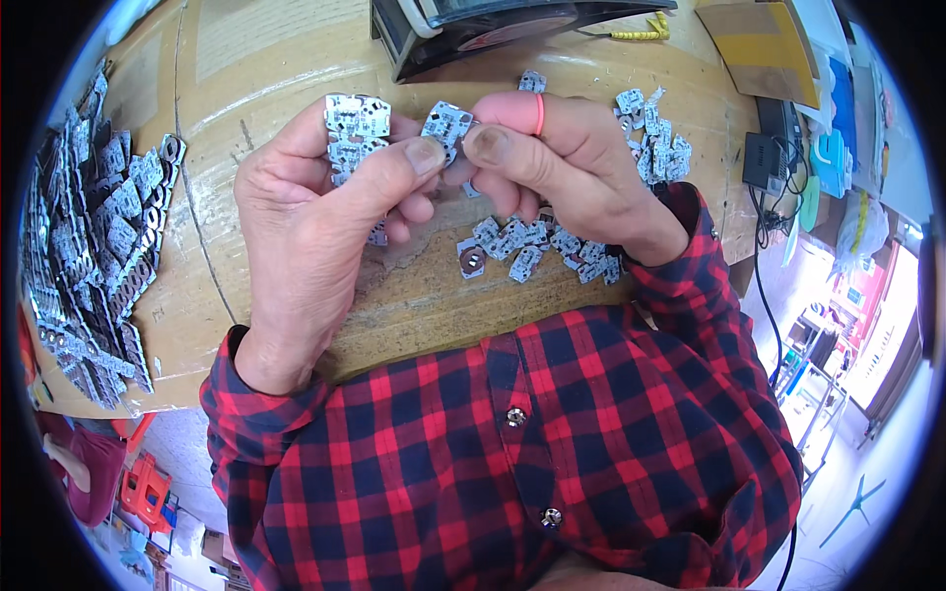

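My left hand is closed around a strip of small white circuit boards, which runs behind my thumb. A single small circuit board stands between the hands, its lower left edge under my left thumb. My right hand pinches the right edge of that board between thumb and forefinger. A red band circles the right forefinger. Loose small circuit boards lie on the table just below the right hand. The undersides of the held boards are hidden by my fingers.
A tall heap of circuit board strips covers the wooden table's left side. More loose boards lie right of my right hand. A dark-framed device stands at the back. A black box with cables sits at the right edge.
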`<state>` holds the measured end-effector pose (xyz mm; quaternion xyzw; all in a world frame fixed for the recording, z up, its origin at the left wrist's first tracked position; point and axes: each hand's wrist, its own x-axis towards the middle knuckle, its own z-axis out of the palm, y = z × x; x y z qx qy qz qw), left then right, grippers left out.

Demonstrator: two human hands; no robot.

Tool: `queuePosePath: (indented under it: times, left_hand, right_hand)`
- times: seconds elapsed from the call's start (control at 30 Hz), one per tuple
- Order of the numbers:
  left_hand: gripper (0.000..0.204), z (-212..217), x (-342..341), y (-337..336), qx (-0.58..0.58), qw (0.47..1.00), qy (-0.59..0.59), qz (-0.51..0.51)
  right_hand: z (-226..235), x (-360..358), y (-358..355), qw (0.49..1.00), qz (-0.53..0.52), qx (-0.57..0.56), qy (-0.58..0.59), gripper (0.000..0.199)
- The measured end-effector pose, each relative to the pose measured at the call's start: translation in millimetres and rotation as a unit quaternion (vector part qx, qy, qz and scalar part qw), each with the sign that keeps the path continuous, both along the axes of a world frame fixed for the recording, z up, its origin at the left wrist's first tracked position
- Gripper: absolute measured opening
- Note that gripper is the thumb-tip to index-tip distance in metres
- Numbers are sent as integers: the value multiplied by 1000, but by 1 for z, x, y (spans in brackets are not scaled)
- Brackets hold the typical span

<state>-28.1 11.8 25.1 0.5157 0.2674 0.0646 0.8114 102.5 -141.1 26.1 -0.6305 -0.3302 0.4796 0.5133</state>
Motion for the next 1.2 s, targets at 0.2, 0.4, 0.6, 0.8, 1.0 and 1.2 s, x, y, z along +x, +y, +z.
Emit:
queuePosePath:
  times: [0.2, 0.4, 0.6, 0.8, 1.0, 1.2]
  left_hand:
    - [12, 1, 0, -2, 38, 999, 6, 15]
    - [11, 1, 0, -1, 24, 1000, 2, 6]
    - [11, 0, 1, -1, -15, 1000, -2, -8]
    - [12, -1, 1, -1, -18, 1000, -10, -9]
    - [12, 0, 0, 0, -32, 999, -12, -14]
    - [13, -2, 0, 0, -36, 999, -25, -9]
  right_hand:
    - [-5, -2, -1, 994, 3, 24, -111, 26]
    - [-8, -4, 1, 986, -2, 64, -157, 25]
    - [-9, -4, 1, 982, -19, 73, -171, 25]
    - [-9, -4, 1, 976, -13, 89, -200, 21]
    - [-10, -5, 0, 979, -15, 79, -188, 20]
    - [-11, -5, 1, 982, -21, 85, -165, 19]
